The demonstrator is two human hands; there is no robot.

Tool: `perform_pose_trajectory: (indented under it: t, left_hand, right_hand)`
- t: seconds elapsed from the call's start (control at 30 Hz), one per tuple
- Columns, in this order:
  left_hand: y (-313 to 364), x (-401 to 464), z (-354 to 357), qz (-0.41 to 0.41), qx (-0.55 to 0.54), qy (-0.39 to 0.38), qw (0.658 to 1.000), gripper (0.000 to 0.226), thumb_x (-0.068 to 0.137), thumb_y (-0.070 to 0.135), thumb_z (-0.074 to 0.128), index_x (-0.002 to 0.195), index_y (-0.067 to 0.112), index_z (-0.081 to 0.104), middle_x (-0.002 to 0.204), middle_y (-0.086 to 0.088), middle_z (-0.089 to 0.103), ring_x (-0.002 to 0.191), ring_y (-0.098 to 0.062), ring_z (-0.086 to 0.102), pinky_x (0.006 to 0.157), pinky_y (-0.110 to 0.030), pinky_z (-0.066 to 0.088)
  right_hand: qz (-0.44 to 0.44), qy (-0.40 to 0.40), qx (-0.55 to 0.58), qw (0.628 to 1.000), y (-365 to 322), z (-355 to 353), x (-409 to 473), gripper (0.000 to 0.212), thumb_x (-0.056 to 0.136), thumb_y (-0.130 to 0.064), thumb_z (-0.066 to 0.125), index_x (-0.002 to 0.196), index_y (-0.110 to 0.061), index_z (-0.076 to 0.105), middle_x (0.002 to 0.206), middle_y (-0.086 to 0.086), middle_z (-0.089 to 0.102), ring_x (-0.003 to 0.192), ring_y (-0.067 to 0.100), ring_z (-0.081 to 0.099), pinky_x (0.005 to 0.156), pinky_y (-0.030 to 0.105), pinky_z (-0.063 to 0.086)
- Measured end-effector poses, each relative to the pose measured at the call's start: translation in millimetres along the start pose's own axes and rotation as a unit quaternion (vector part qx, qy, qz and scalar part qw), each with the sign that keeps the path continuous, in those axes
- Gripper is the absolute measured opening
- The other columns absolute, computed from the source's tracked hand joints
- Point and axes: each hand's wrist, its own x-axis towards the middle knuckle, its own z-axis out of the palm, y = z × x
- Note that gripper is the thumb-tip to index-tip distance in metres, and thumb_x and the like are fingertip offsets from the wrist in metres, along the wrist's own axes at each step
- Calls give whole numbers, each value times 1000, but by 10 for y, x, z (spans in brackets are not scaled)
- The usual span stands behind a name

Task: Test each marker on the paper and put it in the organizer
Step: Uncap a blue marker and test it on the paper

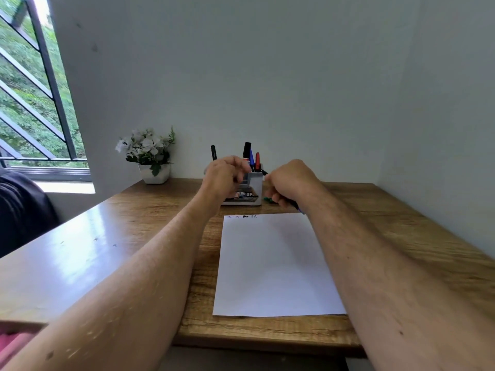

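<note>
Curling round a dark, green-tipped marker (286, 201), the right hand (290, 183) grip; left hand (223, 178) unclear.

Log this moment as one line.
right hand: grips dark marker | left hand: at grey plastic organizer | white paper sheet: few test marks

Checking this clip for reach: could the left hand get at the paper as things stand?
Probably yes: the left hand hovers by the organizer, just beyond the paper, whose sheet lies bare below it.
</note>
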Motion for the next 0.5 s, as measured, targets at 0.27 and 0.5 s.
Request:
perform_pose_trajectory:
  t: [0.27, 0.5]
  left_hand:
    - [-83, -41, 45, -82, 384, -156, 907, 31, 80, 8, 49, 63, 21, 70, 78, -4, 66, 72, -19, 59, 68, -30, 46]
    - [-93, -59, 31, -109, 429, -190, 877, 20, 80, 12, 52, 80, 23, 69, 90, -4, 65, 89, -22, 58, 92, -43, 50]
  right_hand:
    - [17, 31, 189, 981, 353, 160, -80, 34, 96, -4, 38, 94, -15, 70, 78, 9, 69, 48, 18, 59, 39, 23, 45]
    - [-16, 21, 187, 982, 451, 245, -98, 30, 89, 2, 56, 89, -27, 62, 87, 2, 75, 60, 16, 68, 44, 25, 49]
